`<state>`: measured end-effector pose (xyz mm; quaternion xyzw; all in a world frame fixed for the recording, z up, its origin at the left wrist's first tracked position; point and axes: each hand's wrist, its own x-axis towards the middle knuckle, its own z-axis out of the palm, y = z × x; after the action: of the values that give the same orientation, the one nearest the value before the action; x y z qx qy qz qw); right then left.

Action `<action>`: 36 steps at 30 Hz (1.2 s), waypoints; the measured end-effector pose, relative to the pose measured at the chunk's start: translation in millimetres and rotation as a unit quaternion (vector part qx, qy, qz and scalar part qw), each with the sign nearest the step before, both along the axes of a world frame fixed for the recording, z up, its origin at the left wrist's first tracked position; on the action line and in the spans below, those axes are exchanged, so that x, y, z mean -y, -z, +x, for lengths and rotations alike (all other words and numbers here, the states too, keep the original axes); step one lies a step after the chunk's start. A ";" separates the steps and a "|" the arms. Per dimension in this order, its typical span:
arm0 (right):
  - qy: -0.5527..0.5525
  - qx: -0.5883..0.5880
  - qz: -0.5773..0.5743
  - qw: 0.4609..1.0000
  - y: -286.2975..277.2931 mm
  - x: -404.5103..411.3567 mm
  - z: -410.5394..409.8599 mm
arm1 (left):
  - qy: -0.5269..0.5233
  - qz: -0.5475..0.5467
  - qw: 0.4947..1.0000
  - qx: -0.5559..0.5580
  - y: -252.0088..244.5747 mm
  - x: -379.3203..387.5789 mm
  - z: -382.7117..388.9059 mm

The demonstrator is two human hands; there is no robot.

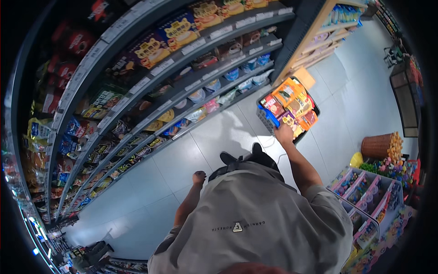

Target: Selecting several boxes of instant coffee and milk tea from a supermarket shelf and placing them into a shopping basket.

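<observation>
My right hand (284,133) is closed at the near side of a shopping basket (262,118), by its blue handle (271,117); the exact grip is hidden under the fingers. Packaged food fills the basket: an orange bag (288,91), a red packet (272,104), a purple-and-yellow package (290,120) and other packets. Whether the basket touches the floor cannot be told. Beside my left hip hangs my left hand (199,177), its fingers curled and nothing visible in them.
Long dark shelves (191,51) of packaged food and drink mixes run along my left and front. A wooden rack (301,48) stands beyond the basket. To my right are a compartmented display (366,195) and a brown wicker basket (376,145). Another person (90,255) is at lower left.
</observation>
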<state>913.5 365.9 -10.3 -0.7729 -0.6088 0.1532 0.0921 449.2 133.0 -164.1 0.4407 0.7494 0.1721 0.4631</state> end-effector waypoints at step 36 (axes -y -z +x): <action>0.113 0.006 -0.045 0.993 150.9 -16.9 156.7 | -0.113 -0.077 0.987 -0.089 4.1 111.8 85.6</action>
<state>1070.2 382.8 -161.2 -0.8411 -0.5107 0.1640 0.0702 534.8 21.2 -168.2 0.3300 0.8437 0.1254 0.4045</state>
